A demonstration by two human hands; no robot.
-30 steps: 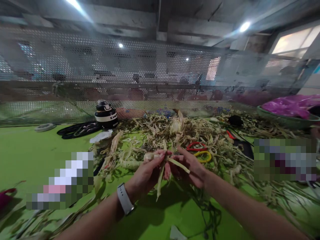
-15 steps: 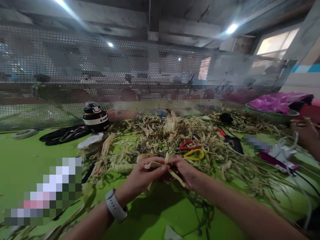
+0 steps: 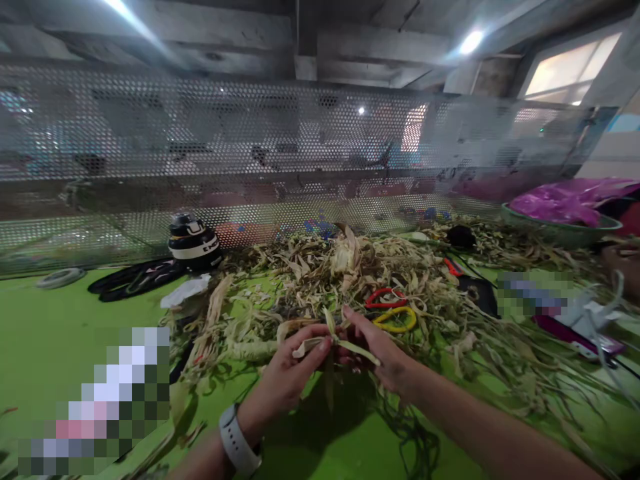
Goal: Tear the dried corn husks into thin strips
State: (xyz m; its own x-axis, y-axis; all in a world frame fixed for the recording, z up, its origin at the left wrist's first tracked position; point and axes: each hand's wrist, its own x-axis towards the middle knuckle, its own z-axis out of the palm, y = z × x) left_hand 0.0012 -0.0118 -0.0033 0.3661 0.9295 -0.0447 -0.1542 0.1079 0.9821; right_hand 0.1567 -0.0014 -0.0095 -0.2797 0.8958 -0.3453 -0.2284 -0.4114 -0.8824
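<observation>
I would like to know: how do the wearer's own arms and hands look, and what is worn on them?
Both the left hand and right hand are without gloves. No sleeve shows. The left forearm wears a whitish strap with small dark holes, like a watch band. The right forearm has nothing visible on it.

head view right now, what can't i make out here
In the head view:
Pale strips: how they join, hidden by the left hand and right hand.
Red loop and yellow loop: what they attach to, hidden among dried husks.
Green bowl: contents, covered by purple plastic.
Left side: whatever the pixelated patch covers.
</observation>
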